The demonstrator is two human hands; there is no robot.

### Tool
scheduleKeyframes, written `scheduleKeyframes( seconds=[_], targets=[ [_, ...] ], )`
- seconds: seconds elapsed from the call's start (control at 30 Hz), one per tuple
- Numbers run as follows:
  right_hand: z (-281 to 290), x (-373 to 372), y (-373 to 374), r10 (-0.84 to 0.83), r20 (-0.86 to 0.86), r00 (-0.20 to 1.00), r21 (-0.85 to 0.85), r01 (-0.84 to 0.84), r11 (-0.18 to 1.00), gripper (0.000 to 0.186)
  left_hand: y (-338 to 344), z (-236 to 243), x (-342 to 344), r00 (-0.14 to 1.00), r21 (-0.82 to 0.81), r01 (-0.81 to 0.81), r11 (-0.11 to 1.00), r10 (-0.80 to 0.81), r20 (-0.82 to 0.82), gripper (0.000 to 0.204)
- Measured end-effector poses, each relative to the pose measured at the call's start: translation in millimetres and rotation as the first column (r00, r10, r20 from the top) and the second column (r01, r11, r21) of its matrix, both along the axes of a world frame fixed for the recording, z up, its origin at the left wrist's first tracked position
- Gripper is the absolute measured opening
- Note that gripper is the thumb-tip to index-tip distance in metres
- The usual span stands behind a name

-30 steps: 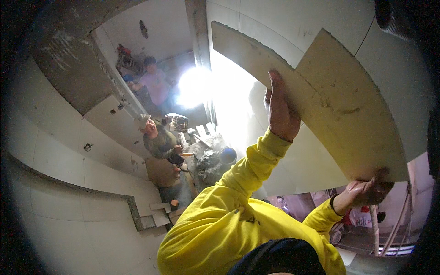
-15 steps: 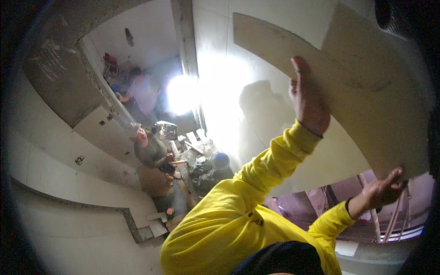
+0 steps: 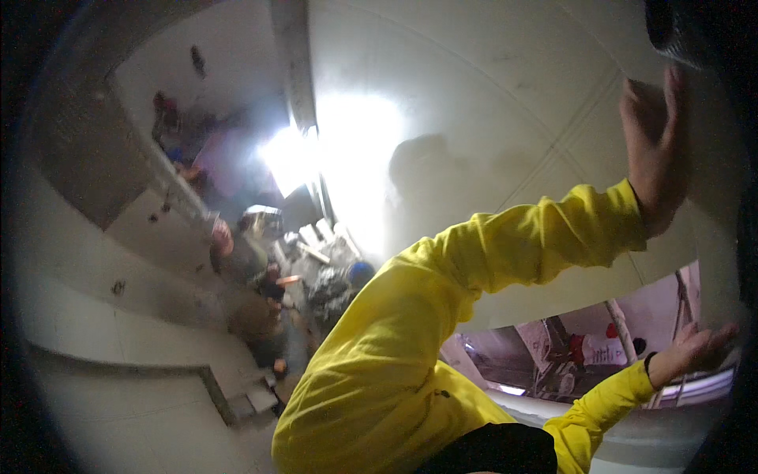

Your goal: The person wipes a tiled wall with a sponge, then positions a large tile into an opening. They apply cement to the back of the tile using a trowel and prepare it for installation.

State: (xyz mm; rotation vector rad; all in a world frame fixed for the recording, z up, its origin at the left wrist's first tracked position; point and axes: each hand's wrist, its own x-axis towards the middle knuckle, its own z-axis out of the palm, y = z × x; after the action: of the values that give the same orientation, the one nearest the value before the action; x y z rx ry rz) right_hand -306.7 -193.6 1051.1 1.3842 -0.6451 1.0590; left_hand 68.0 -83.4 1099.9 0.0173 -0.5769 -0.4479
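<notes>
The grey slab (image 3: 717,253) at the far right rim shows only as a dim, flat strip, its outer edges lost in the dark, so its full outline is hard to tell. By its look I judge it stiff and hard, heavy enough to want both arms, and likelier to chip at a corner than to bend; a smooth or dusty face would probably slide under bare skin. The sound hold would be at the edges, one palm beneath the lower edge to bear the weight, the other spread higher up against tipping, with no squeezing at a thin corner. As for where it lies, it sits on the right of the left hand (image 3: 659,158) and above the right hand (image 3: 695,347), roughly between the two. The left hand is raised with its thumb side and fingers apart, but blur and shadow hide whether it grips or merely leans on the slab, so I cannot tell. The right hand is lower, loosely spread with fingers toward the rim and nothing seen enclosed in it; whether its fingertips touch the slab is unclear. Behind the left hand spreads a pale wall (image 3: 489,103) with fine joint lines, above a pinkish opening (image 3: 632,324)
</notes>
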Motion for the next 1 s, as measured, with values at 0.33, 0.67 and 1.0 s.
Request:
scheduleKeyframes(
  seconds=[0.33, 0.67, 1.0],
  targets=[
    [13.6, 61.5, 6.9, 0.219, 0.359, 0.907, -0.009, -0.231, 0.973, 0.06, -63.0, 10.4, 46.4, 0.799, -0.191, -0.058, 0.98, 0.16, 0.58, 0.038],
    [58.8, 49.1, 51.3, 0.752, 0.654, -0.084, -0.328, -0.927, 0.181, 0.052, -9.4, 62.2, 4.5, 0.465, -0.012, 0.031, 0.999, -0.003, 0.885, 0.054],
    [202.8, -10.0, 43.7, 0.616, 0.752, 0.236, -0.254, -0.758, 0.601, 0.081, -75.2, 187.0, -52.7, 0.411, 0.065, 0.344, 0.937, -0.212, 0.887, 0.048]
  ],
)
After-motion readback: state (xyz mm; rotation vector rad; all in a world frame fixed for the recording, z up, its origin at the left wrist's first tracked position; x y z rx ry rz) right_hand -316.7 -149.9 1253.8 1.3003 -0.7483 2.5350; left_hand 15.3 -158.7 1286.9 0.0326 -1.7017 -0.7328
